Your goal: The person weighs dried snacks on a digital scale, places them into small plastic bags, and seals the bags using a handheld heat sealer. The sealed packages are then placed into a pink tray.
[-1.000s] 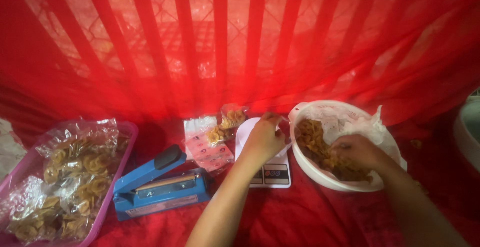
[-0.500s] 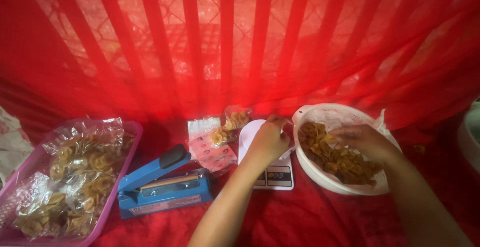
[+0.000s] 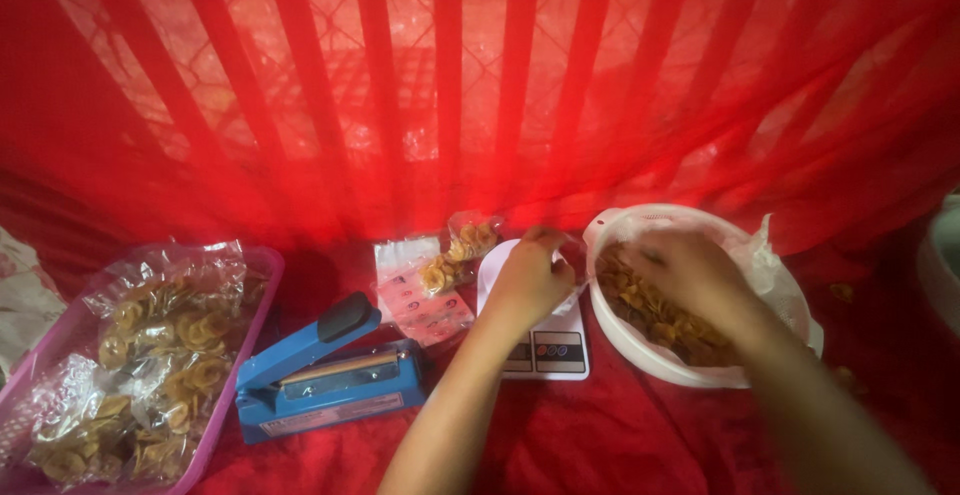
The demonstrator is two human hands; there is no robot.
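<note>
My left hand [image 3: 530,280] rests over a white kitchen scale [image 3: 548,350], its fingers closed on a clear plastic bag [image 3: 572,293] that stands on the scale's top. My right hand [image 3: 690,273] is inside a white bowl [image 3: 612,327], with its fingers curled down into the brown chips [image 3: 665,327] there. The hand is blurred and its fingertips are hidden. Crumpled clear plastic [image 3: 775,260] hangs over the bowl's right rim.
A blue heat sealer [image 3: 320,370] lies left of the scale. A pink tray [image 3: 262,290] at the far left holds several sealed bags of chips [image 3: 160,355]. A small filled bag [image 3: 462,250] and printed sheets [image 3: 425,300] lie behind. Red netting [image 3: 450,85] hangs at the back.
My right hand has moved from the bowl's right side up and left across the chips, toward the scale. My left hand has stayed on the scale.
</note>
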